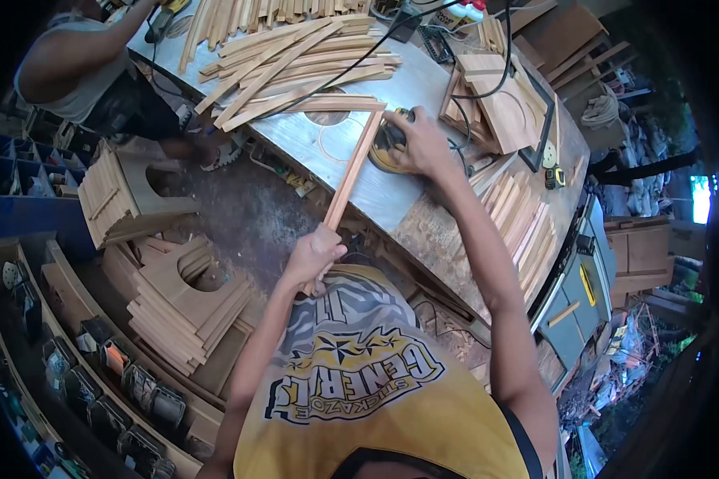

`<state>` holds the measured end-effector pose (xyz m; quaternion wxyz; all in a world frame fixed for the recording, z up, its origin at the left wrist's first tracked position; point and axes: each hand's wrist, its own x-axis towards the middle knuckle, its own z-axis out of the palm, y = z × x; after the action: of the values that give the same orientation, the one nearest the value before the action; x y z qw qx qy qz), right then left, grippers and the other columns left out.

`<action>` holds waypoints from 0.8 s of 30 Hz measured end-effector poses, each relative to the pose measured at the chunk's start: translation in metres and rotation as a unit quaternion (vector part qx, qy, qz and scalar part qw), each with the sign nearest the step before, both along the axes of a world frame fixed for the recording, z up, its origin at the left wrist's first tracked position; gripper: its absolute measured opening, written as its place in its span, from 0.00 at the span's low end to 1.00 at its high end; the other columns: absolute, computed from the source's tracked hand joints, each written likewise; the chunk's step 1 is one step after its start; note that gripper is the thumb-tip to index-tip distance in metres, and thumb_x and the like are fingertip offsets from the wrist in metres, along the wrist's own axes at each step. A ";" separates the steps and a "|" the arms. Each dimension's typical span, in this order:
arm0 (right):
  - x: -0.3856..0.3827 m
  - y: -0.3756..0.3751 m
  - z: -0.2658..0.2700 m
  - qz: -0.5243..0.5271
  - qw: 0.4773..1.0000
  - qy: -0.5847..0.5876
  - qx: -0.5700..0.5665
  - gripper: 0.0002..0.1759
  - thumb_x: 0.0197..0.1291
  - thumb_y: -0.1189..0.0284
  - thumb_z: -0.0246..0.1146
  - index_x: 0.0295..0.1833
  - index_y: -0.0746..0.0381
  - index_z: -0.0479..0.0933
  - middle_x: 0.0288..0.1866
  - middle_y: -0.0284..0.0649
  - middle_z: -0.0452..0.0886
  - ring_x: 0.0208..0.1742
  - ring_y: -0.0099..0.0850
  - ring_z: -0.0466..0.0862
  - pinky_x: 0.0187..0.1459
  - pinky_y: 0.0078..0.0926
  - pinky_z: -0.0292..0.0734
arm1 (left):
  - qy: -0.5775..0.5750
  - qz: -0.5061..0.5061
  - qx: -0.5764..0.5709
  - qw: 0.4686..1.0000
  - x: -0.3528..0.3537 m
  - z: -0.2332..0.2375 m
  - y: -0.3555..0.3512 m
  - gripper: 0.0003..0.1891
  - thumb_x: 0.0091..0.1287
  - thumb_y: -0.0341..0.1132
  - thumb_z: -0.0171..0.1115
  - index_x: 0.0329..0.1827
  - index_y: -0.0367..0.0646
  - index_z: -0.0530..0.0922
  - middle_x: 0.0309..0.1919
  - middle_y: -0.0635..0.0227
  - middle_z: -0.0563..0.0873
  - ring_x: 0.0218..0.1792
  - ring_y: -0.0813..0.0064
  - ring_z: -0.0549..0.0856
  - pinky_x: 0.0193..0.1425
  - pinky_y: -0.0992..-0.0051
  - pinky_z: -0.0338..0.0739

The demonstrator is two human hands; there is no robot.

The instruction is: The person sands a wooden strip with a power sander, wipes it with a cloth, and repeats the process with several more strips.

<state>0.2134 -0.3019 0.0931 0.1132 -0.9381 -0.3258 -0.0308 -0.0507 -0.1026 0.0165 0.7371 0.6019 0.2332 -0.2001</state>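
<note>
My left hand (315, 254) is closed round the near end of a narrow wooden strip (351, 177), just in front of my body. The strip slants away across the table edge, its far end by the sander. My right hand (425, 145) grips a yellow and black power sander (385, 153), which rests on the metal tabletop (407, 76) beside the strip. The fingers partly cover the sander, and its underside is hidden. Beyond the strip's far end lies a pile of loose wooden strips (295, 68).
Another person (84, 76) stands at the far left with a yellow tool (168, 14). More strips (513, 219) and a tape measure (554, 177) lie on the right. Cut wooden panels (180, 307) are stacked on the floor, left. A black cable (359, 57) crosses the strip pile.
</note>
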 end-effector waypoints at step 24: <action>-0.077 0.022 0.014 0.012 0.997 0.044 -0.064 0.28 0.54 0.63 0.78 0.61 0.47 0.79 0.50 0.55 0.74 0.46 0.53 0.84 0.38 0.49 0.85 | 0.043 -0.162 0.236 0.957 0.063 -0.057 -0.016 0.22 0.52 0.41 0.76 0.43 0.31 0.88 0.38 0.43 0.91 0.45 0.49 0.93 0.52 0.59 0.85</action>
<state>0.1360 -0.2800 0.1071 0.0676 -0.9400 -0.3327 0.0328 0.0120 -0.1189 -0.0401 0.5213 0.7789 0.2048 -0.2821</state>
